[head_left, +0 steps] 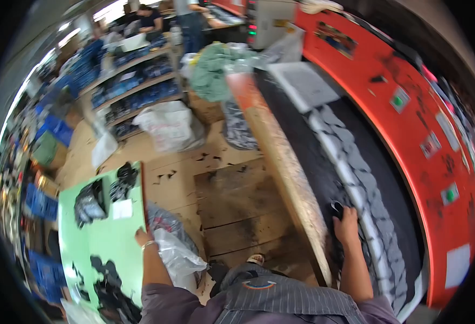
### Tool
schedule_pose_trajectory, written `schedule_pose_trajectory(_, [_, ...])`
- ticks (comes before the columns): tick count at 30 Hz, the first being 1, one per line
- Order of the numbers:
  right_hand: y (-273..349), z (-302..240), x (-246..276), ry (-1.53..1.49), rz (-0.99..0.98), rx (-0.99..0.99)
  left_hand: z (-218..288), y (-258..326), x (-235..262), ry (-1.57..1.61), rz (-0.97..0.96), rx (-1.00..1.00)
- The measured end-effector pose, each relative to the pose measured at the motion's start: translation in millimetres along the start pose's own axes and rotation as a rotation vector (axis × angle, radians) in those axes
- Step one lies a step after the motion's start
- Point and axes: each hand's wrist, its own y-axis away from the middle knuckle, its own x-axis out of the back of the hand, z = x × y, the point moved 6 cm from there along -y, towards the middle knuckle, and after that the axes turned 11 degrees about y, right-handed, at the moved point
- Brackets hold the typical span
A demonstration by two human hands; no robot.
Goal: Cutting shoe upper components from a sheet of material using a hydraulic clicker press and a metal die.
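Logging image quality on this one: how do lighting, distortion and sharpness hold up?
All in the head view: the red panel bows with the fisheye, corners falling to black; the bright patch at top left is blown out; the clear plastic bag catches highlights; the distant shelves look soft; the small item at the right hand is too unclear to name.

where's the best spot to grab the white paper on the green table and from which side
Probably the near right corner of the white paper, coming from the right, where the left hand is at the green table's edge. The sheet lies flat; black bundles crowd its far and left sides.
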Motion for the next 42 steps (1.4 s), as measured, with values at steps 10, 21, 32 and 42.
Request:
schedule_pose_trajectory(10, [24.8,105.5,46.7,-0.396,0.312,-0.279,296.5,276.0,-497.0,0.127,-0.893,-0.692])
schedule_pose_trajectory(21, [310.0,340.4,72.9,-0.438,0.696,-1.111,226.1,556.6,-520.8,-0.106,-1.672,-0.715])
schedule_pose_trajectory(32, [330.5,453.1,93.2,-0.188,0.776,-1.084,239.8,587.2,-496.1,-0.382,-1.503,-1.139])
schedule_pose_trajectory(42, [336.7,430.3,76.8,0.006,0.816,-1.066,244.2,571.5,-492.7,-0.479,-1.358,-1.198])
